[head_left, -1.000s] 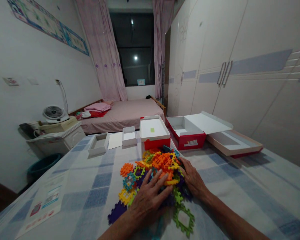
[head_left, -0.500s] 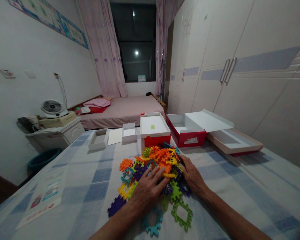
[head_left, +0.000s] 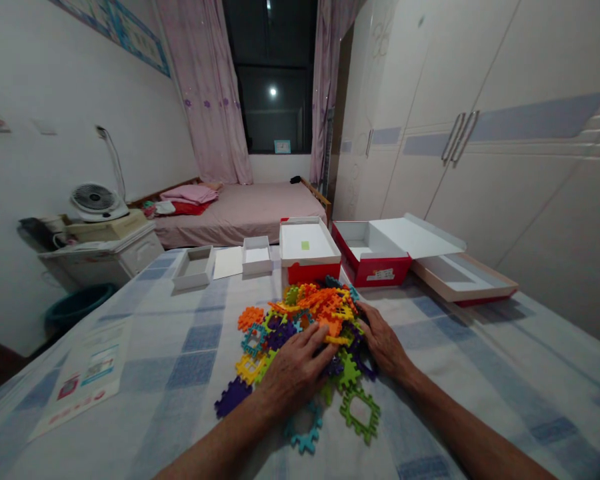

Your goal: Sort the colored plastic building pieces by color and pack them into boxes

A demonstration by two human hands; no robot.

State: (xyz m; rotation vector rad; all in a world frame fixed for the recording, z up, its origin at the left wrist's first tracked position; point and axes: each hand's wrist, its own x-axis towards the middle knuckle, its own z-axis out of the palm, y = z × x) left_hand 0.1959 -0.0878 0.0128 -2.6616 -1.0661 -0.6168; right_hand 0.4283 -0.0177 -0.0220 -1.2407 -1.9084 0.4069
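A heap of colourful plastic interlocking pieces with toothed edges lies on the checked cloth, mostly orange on top. My left hand rests palm down on the near-left of the heap, its fingers stretched out over the pieces. Against the heap's right side lies my right hand, fingers extended and their tips partly hidden. Nearer to me are a green frame piece and a turquoise frame piece, the latter partly under my left hand's shadow. A purple piece sits at the left, below a yellow one.
Behind the heap stand a red-and-white box, an open red box and a shallow lid. Two small white boxes, one a tray, flank a card. A printed sheet lies at left.
The view has tilted slightly, so the scene sits a little higher. Both hands remain on the heap; my left fingers have drawn slightly closer together.
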